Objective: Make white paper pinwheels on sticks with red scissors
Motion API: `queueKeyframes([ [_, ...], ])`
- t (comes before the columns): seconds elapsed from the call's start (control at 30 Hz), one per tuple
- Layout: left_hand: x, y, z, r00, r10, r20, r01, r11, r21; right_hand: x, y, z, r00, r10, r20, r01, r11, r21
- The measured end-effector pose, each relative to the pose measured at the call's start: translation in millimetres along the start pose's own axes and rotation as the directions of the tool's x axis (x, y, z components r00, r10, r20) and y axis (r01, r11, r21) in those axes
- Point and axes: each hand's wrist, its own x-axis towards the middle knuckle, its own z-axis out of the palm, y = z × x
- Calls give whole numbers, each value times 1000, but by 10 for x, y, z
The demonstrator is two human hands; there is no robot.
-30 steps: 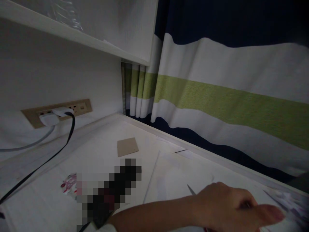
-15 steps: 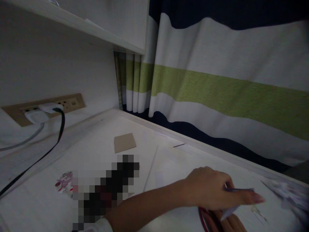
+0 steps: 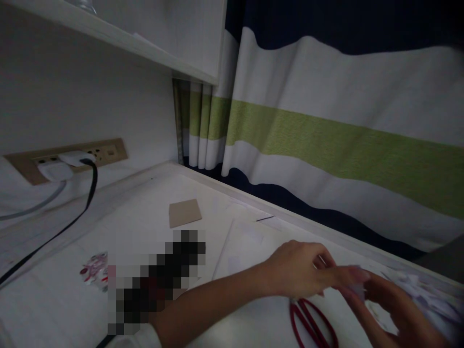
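My left hand [image 3: 304, 270] reaches in from the lower left with its fingers closed and thumb pointing right. Pinched at its thumb tip is a small piece of white paper [image 3: 358, 291], mostly covered by fingers. My right hand [image 3: 402, 302] comes from the lower right, its curved fingers meeting the left thumb at the same paper and closed on it. Just below the left hand lies a pair of scissors with red handles [image 3: 314, 325]; its blades are hidden beneath that hand.
A heap of paper scraps [image 3: 426, 292] lies to the right. On the left are a beige square card [image 3: 184, 213], a pixelated dark object [image 3: 159, 280] and a crumpled red-and-white wrapper [image 3: 94, 271]. Cables run from a wall socket [image 3: 116, 149]. A curtain [image 3: 326, 125] hangs behind the table edge.
The scissors, earlier at my right fingers under the left hand, now lie on the table. My right hand has come up to the paper, and my left hand has shifted slightly left.
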Motion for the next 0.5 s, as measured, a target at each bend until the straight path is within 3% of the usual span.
queueKeyframes([
  [0.1,50,-55,-5,984,18,178,22,976,-217,19,56,-86,997,-32,-75,36,998,52],
  [0.2,78,-59,5,950,79,304,52,915,-401,-6,-64,-217,997,-50,-60,50,999,-1],
  [0.33,80,-33,-6,919,103,380,123,842,-525,-32,-281,-325,975,-180,-129,171,982,-77],
  [0.4,86,-38,-12,903,111,415,155,817,-556,-20,-280,-355,930,-334,-156,322,942,-98],
  [0.5,96,-51,-6,895,110,432,193,778,-597,13,-167,-412,792,-597,-131,597,801,-46],
])
